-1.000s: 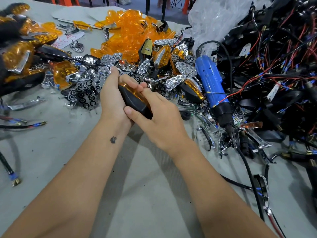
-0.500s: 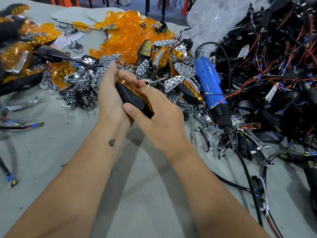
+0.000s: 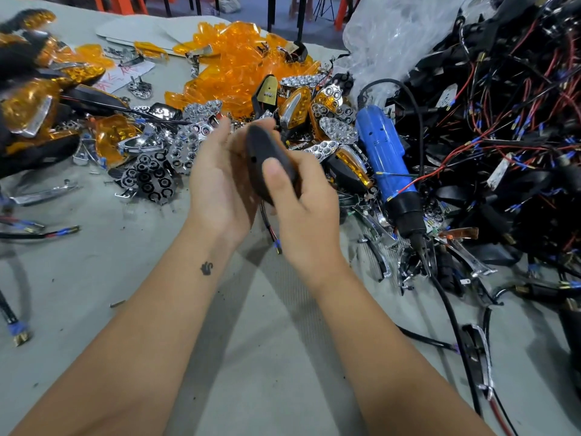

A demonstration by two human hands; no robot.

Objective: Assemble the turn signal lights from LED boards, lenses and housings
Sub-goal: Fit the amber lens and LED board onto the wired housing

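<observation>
Both hands hold one turn signal light (image 3: pixel 262 152) above the table, its black housing back facing me and its lens hidden. My left hand (image 3: pixel 217 187) cups it from the left with the fingers curled behind it. My right hand (image 3: pixel 303 202) grips it from the right, thumb pressed on the housing back. A thin wire (image 3: pixel 272 236) hangs from the light between my wrists. Behind lie a heap of orange lenses (image 3: pixel 232 73), chrome LED reflector boards (image 3: pixel 185 146) and black housings with red and black wires (image 3: pixel 503 127).
A blue electric screwdriver (image 3: pixel 385 162) lies right of my hands, its black cord (image 3: pixel 452 328) trailing toward me. Finished orange lights (image 3: pixel 28 102) are stacked at far left. Chrome trim strips (image 3: pixel 380 262) and loose wire ends (image 3: pixel 47 234) litter the grey table (image 3: pixel 270 357).
The hands lifted the light and turned it over: the orange lens that faced up is now hidden and the black back faces me. The wire now hangs free below.
</observation>
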